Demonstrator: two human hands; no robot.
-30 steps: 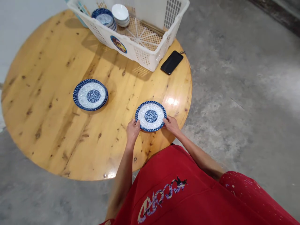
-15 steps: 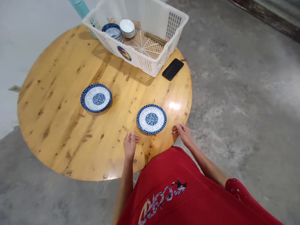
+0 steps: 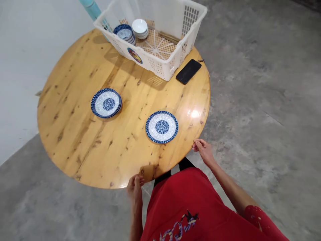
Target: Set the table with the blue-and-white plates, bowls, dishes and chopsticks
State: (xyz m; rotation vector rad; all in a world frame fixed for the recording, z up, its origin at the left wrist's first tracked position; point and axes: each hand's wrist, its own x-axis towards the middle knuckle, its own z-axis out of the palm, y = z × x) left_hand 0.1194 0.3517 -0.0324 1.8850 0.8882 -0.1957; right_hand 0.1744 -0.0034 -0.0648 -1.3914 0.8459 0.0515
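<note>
A round plate point(image 3: 162, 127) with a blue patterned rim and blue centre lies flat near the front right of the wooden table. My right hand point(image 3: 204, 150) is at the table's right edge, apart from that plate, its fingers curled together with nothing seen in them. Down at the front edge, my left hand point(image 3: 135, 186) has loosely closed fingers and holds nothing I can see; it is slightly blurred. Farther left sits a small stack of matching plates point(image 3: 106, 103), touched by neither hand.
A white plastic basket point(image 3: 150, 63) stands at the back of the round table point(image 3: 75, 140), holding blue-rimmed bowls point(image 3: 124, 33), white bowls point(image 3: 140, 28) and thin sticks point(image 3: 168, 36). Beside it lies a black phone point(image 3: 189, 71). A light-blue cylindrical object point(image 3: 90, 9) is behind the basket's left end.
My left hand has drawn back from beside the single plate to the table's front edge. My right hand has shifted outward to the right. The plates stay put while the view shifts slightly.
</note>
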